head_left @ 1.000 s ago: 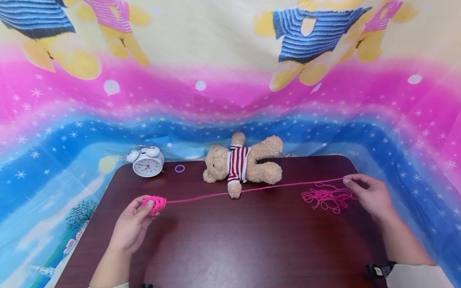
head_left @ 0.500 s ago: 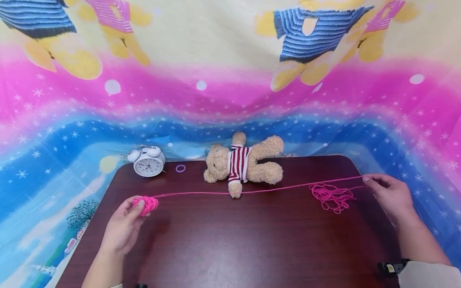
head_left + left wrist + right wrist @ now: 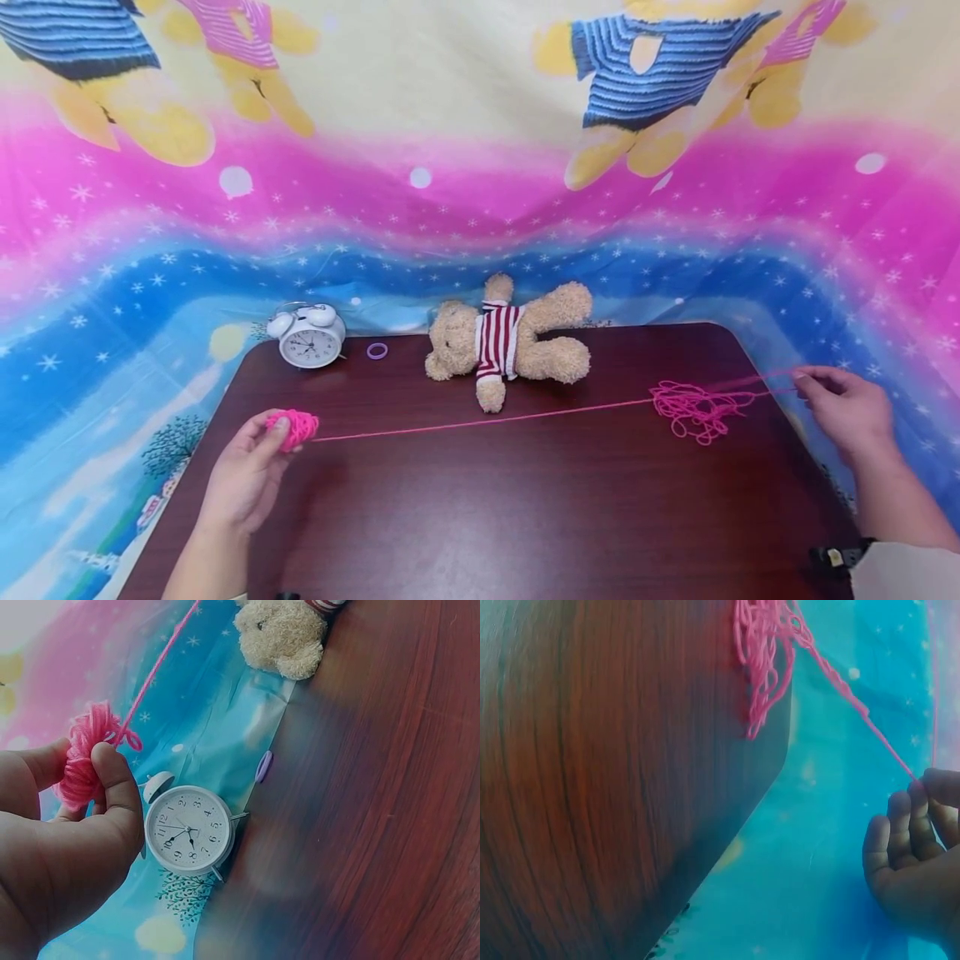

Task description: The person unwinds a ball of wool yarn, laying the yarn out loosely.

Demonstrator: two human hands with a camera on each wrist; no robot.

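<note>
A small ball of pink yarn (image 3: 297, 428) is held between the thumb and fingers of my left hand (image 3: 243, 479), above the table's left side. From it a single strand (image 3: 480, 422) runs across the table to a loose tangle of the same yarn (image 3: 697, 411) on the right. Beyond the table's right edge, my right hand (image 3: 851, 408) pinches yarn between thumb and fingertips; thin lines lead from there back to the tangle. In the right wrist view, the pinched yarn (image 3: 889, 746) slants up to the loose loops. The left wrist view shows the wound ball (image 3: 86, 754) up close.
A teddy bear (image 3: 497, 342) in a striped shirt lies on its back at the table's rear. A white alarm clock (image 3: 309, 346) stands at the back left, beside a purple ring (image 3: 377, 351). A printed cloth (image 3: 465, 208) hangs behind the brown table (image 3: 480, 517).
Both hands have moved apart, the left one leftward with the ball, the right one rightward past the table edge. The strand from the ball has dropped lower and now leads to the tangle.
</note>
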